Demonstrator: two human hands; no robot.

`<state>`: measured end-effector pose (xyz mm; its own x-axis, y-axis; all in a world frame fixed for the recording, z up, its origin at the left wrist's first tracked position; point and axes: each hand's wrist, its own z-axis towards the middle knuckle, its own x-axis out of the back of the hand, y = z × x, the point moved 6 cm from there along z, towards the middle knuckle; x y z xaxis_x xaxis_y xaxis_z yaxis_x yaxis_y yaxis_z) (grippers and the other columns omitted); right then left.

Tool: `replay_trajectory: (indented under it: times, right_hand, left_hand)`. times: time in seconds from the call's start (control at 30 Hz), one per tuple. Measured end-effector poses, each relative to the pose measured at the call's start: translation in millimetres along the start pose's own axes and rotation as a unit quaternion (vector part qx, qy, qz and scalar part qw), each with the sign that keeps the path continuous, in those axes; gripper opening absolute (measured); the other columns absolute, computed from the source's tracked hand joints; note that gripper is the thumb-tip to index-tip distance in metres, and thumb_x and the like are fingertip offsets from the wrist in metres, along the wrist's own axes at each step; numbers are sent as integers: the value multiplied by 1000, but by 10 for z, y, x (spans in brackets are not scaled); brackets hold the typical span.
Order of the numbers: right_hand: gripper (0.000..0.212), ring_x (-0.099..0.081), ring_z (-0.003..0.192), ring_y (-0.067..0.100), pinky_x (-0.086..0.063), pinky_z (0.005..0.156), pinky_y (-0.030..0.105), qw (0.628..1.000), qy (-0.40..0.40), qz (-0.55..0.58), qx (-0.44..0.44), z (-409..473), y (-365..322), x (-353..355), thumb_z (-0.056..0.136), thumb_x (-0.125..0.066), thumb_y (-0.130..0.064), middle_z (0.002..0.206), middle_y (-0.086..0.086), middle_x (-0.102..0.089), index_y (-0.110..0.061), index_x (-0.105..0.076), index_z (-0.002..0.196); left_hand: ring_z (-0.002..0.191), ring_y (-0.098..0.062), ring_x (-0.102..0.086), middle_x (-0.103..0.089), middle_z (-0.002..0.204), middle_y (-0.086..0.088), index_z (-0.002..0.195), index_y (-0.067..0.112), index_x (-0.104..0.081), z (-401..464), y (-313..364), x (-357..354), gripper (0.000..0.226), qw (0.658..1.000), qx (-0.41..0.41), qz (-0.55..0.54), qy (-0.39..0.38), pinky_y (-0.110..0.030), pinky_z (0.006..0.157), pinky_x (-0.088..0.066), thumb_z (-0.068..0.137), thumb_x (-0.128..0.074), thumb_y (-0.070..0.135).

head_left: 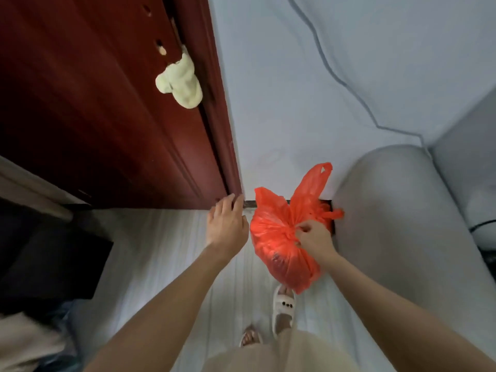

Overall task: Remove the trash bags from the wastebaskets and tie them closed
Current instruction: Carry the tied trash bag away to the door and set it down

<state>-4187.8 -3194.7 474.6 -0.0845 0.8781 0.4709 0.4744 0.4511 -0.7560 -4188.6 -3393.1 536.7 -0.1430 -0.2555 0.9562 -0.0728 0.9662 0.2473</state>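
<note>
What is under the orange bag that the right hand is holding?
Under the orange bag, held up by the right hand, lie the pale floor and a foot in a white sandal. The bag hides the floor directly below it.

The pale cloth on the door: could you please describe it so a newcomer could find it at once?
Start at the dark red door on the left. Near its right edge, below two small holes, hangs a bunched pale yellow cloth, the only light thing on that door.
</note>
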Motion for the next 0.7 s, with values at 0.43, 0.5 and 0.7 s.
replay_trajectory:
  times: [0.43, 0.5, 0.7]
  right_hand:
    - [19, -65, 74, 32, -54, 83, 48, 978, 3, 125, -167, 2966, 1655, -1700, 75, -58, -11, 60, -5, -59, -22, -59, 59]
    - [20, -62, 77, 33, -54, 85, 46, 973, 32, 138, -180, 3377, 1966, -1974, 77, -57, -8, 63, -4, -58, -22, -57, 63]
    - [16, -55, 87, 15, -38, 62, -4, 959, 70, 143, -236, 4252, 2943, -2552, 87, -55, -20, 87, 0, -60, -31, -56, 76]
  left_hand:
    - [144, -33, -14, -15, 156, -12, 148, 19, -17, 2567, -263, -2500, 73, 993, -78, 78, -39, -48, 112, -26, 84, -52, 20]
    - [139, -38, -28, -25, 153, -15, 145, 17, -27, 2954, -414, -2968, 80, 988, -111, 111, -3, -52, 106, -35, 73, -64, 21]
    - [135, -37, 34, 50, 136, -7, 131, 30, 34, 3754, -846, -4083, 85, 975, -121, 179, -44, -52, 117, -1, 88, -38, 18]
